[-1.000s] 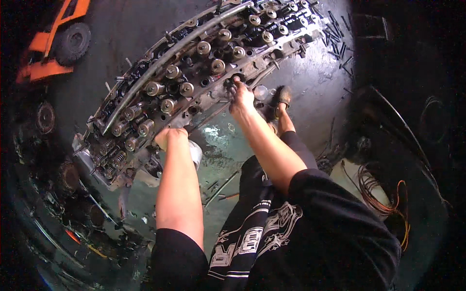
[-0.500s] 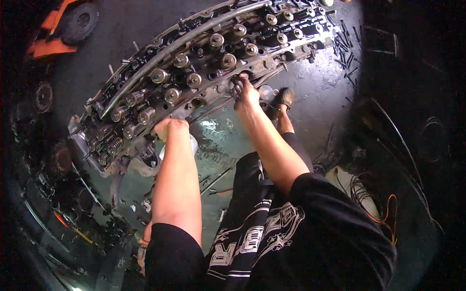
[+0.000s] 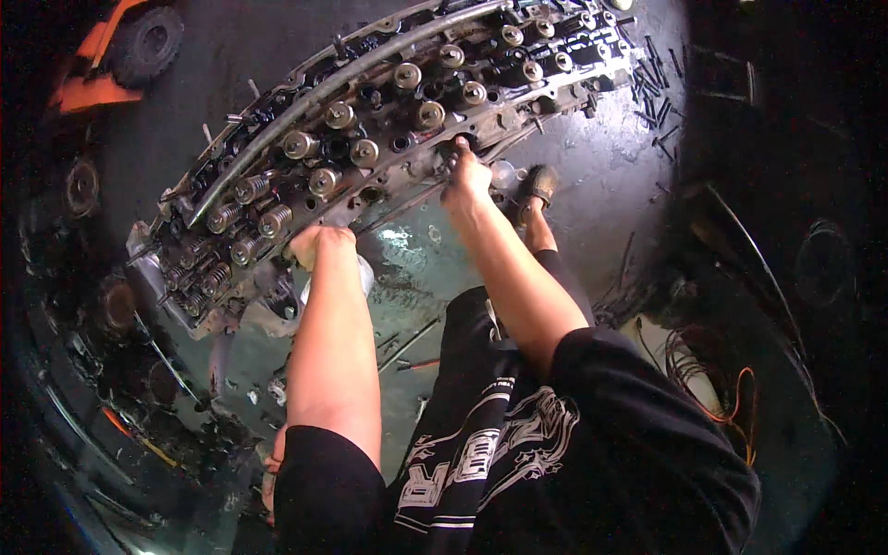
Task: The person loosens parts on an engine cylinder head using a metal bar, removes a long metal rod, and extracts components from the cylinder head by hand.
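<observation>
A long, oily engine cylinder head (image 3: 324, 182) with rows of round valve springs stretches across the upper part of the view, from lower left to upper right. On its near side, my right hand (image 3: 468, 174) is closed around the edge, its thumb lying up by a dark round opening and its dirty fingers curled down the side. Farther left, my left hand (image 3: 319, 244) presses against the same near edge; its fingers are hidden under the metal. A pale, whitish object (image 3: 365, 276) shows partly behind my left wrist.
Loose dark bolts (image 3: 655, 92) lie scattered on the floor beyond the head's right end. A shod foot (image 3: 542, 183) stands by my right forearm. Coiled hose or cable (image 3: 686, 368) lies at the right. An orange machine with a black wheel (image 3: 148, 46) stands at upper left.
The whole view has shifted slightly. The fingers of my right hand show less below the thumb than before; both hands stay at the cylinder head's near edge.
</observation>
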Available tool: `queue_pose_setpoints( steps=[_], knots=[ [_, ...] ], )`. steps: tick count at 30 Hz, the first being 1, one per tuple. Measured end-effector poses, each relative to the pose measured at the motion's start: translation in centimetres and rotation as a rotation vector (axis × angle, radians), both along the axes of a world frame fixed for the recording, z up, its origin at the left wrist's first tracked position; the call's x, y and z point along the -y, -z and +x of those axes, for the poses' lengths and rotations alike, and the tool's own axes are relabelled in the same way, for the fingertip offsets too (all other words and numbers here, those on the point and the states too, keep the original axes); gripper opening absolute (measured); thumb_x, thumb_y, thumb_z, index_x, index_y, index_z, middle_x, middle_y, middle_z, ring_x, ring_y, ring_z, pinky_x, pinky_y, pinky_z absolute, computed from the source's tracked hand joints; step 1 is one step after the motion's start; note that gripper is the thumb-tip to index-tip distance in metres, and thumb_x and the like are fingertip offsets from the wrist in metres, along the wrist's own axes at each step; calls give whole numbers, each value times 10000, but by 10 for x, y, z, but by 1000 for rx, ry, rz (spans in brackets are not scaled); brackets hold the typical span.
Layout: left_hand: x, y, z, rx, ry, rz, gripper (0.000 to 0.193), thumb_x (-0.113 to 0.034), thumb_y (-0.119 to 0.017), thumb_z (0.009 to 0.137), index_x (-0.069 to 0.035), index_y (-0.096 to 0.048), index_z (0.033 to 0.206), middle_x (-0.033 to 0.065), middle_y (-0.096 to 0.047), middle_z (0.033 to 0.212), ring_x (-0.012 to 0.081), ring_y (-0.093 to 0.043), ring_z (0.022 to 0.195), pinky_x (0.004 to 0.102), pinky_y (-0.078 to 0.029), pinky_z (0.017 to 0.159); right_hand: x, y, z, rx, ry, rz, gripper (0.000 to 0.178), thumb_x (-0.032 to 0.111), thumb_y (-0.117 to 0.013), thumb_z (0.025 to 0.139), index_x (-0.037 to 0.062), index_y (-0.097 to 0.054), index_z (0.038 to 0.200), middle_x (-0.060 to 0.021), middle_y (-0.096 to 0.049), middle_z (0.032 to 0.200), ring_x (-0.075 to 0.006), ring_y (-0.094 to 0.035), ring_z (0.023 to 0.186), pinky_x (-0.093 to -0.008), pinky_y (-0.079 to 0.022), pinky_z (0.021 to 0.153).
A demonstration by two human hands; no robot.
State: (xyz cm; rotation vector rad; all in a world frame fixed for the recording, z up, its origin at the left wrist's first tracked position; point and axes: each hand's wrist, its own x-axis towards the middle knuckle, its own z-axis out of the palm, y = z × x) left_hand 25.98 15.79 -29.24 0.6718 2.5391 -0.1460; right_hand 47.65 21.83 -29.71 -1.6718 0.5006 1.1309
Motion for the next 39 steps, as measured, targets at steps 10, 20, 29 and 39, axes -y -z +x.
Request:
queue_pose_setpoints(
  steps=[10, 20, 29, 39],
  knots=[
    [-27, -41, -68, -173, -355, -58, 234, -117, -597, 835, -42, -602, 1057, 97, -623, 1131, 197, -565, 1034, 273, -449, 905, 2, -18, -69, -233, -83, 34, 293, 260, -692, 836, 21, -628, 993, -71, -624, 882, -196, -567, 760, -365, -479, 626],
    [-27, -22, -67, -167, -402, -89, 198, -117, -607, 833, -42, -620, 1015, 94, -640, 1079, 196, -589, 970, 287, -475, 847, -10, -14, -74, -42, -33, 22, 298, 316, -616, 897, 67, -634, 1060, -70, -629, 986, -217, -563, 841, -399, -472, 729],
    [-8, -7, -71, -214, -486, -209, 166, -116, -616, 831, -42, -637, 978, 91, -655, 1031, 195, -611, 912, 299, -499, 794, -11, 4, -67, -10, -78, 7, 340, 251, -679, 842, -4, -615, 1057, -77, -626, 1024, -213, -563, 899, -399, -493, 818],
    [-3, 0, -82, -262, -542, -305, 134, -116, -626, 828, -41, -655, 937, 88, -672, 979, 194, -635, 848, 312, -526, 736, -12, -12, -67, -93, -62, -137, 383, 217, -687, 832, -48, -581, 1089, -109, -627, 1003, -233, -583, 835, -386, -513, 710]
  ],
)
